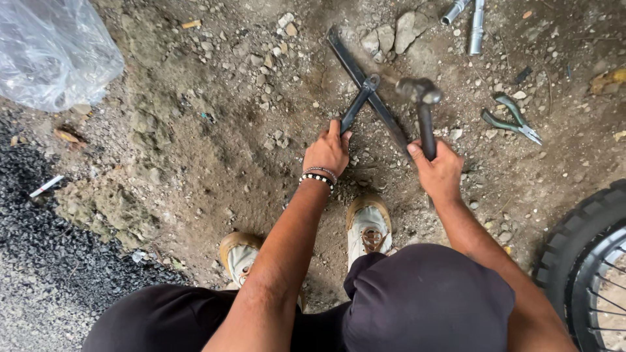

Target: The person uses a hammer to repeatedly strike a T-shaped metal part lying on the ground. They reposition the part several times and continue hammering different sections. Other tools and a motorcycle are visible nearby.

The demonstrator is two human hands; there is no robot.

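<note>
Dark metal: a flat bar (369, 88) lies on the dirt ground (208, 130). The left hand (328, 150) is closed on a slim tool (358, 101) that crosses the bar; its tip is hard to make out. The right hand (438, 171) is clenched on a hammer (424, 111), head blurred just right of the bar. Pliers (512, 120) lie farther right; a tyre (583, 254) is cut off there.

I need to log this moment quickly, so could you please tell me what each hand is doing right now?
Left hand: closed on the short metal piece lying across the flat bar.
Right hand: closed on the hammer handle.
</note>
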